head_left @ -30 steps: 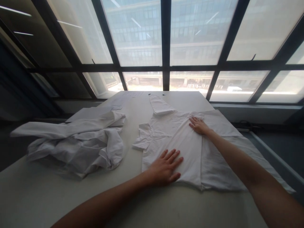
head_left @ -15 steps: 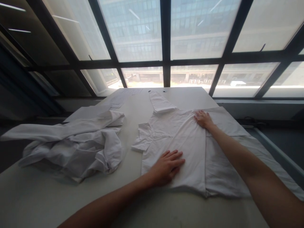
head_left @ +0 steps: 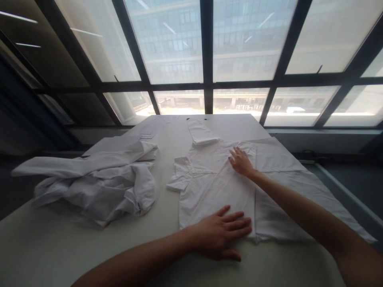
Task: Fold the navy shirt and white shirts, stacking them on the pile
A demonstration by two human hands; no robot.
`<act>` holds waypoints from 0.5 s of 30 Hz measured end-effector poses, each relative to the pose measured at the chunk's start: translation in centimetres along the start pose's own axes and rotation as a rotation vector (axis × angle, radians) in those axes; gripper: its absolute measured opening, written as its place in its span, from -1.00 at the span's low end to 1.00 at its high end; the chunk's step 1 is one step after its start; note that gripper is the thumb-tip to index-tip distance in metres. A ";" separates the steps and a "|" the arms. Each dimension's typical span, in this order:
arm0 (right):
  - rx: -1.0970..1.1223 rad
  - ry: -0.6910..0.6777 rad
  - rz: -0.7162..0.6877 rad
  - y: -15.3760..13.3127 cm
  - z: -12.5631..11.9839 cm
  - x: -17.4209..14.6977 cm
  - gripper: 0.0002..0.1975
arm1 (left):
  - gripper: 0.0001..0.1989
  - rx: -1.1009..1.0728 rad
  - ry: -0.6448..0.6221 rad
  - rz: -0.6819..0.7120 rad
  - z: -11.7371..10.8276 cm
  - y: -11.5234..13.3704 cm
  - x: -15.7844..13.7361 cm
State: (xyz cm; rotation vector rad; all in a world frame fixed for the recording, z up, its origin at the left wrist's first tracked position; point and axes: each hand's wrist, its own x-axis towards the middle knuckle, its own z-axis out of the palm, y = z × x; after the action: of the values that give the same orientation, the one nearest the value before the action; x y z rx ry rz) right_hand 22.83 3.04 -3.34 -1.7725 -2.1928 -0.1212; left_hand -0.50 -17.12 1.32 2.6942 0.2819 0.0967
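A white garment (head_left: pixel 206 195), probably a long coat or shirt, is spread on the white table, with its collar toward the left and a long part running off to the right. A short sleeve end sticks out at its left side, and another folded sleeve (head_left: pixel 200 133) points to the far side. My left hand (head_left: pixel 223 233) lies flat with fingers spread at the garment's near edge, its thumb toward me. Farther off, my right hand (head_left: pixel 241 160) rests on the cloth near a vertical fold, fingers stretched out. Neither hand grips anything.
A crumpled heap of white cloth (head_left: pixel 98 183) lies on the left of the table (head_left: pixel 167 255). Behind it are some white sheets of paper (head_left: pixel 149 128). Two small dark things sit at the far edge. Large windows (head_left: pixel 176 44) rise beyond the table.
My left hand has slid right and toward me, with its fingers spreading wider. My right hand has moved left over the garment. The view has tilted slightly.
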 end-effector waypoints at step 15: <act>-0.072 -0.288 0.104 8.4 1.0 3.2 -0.37 | -0.19 -0.162 -0.030 0.017 0.0 1.1 -1.5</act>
State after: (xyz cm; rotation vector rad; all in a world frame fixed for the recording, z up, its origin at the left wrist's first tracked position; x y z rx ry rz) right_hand 30.21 8.22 -4.45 -2.0504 -2.3070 0.0866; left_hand -1.75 -18.44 1.72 2.5355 0.2322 0.0808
